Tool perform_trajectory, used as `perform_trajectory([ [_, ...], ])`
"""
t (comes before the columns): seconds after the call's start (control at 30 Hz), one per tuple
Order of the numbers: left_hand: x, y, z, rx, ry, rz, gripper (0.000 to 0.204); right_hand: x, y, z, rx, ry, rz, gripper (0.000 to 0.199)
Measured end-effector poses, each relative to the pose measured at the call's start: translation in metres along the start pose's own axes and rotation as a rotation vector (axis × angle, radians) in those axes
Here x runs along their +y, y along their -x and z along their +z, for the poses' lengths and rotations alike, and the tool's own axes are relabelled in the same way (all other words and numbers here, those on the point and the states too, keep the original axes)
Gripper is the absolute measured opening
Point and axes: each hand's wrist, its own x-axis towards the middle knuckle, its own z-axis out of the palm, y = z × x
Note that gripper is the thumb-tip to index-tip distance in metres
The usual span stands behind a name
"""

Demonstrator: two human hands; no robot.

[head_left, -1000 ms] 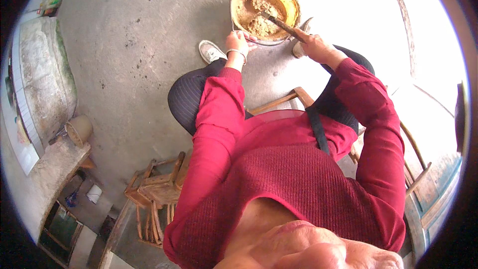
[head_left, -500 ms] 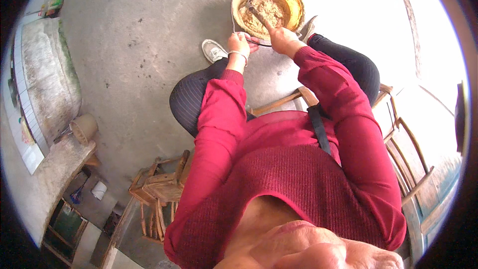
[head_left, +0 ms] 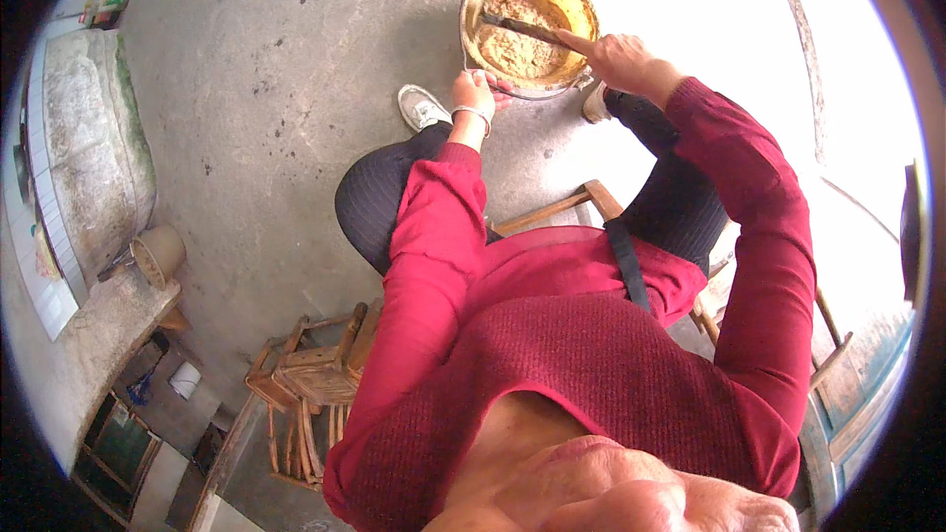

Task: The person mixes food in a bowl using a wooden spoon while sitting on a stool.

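A yellow bucket (head_left: 581, 2) stands on the floor in front of my feet, part filled with a coarse tan mash (head_left: 522, 51). My right hand (head_left: 623, 63) is closed round the handle of a wooden-handled stirring tool (head_left: 527, 29). Its dark far end rests at the mash's upper left; whether that end is a blade or a scoop I cannot make out. At the bucket's near left rim, my left hand (head_left: 475, 91) grips the thin wire handle (head_left: 532, 95), which hangs down along the near side.
My shoes (head_left: 424, 106) flank the bucket on the grey concrete floor (head_left: 266, 118). I sit on a wooden chair (head_left: 562, 207). A small wooden chair (head_left: 315, 374) stands at left behind me. Farther left, a tan pail (head_left: 158, 254) sits on a ledge by a pale wall.
My right hand has moved right and slightly up, and the tool now lies flatter across the mash. My right elbow has swung outward. The left hand keeps its grip at the rim.
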Motion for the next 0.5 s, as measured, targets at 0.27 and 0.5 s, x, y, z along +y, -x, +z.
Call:
perform_trajectory([
  [0.27, 0.0, -0.001, -0.001, 0.005, -0.003, -0.022, 0.021, 0.026, -0.075, 0.056, 0.095, 0.064, 0.092, 0.053],
  [0.5, 0.0, 0.002, 0.011, -0.042, -0.008, -0.042, 0.02, 0.041, -0.038, 0.182, 0.228, -0.378, 0.438, 0.064],
])
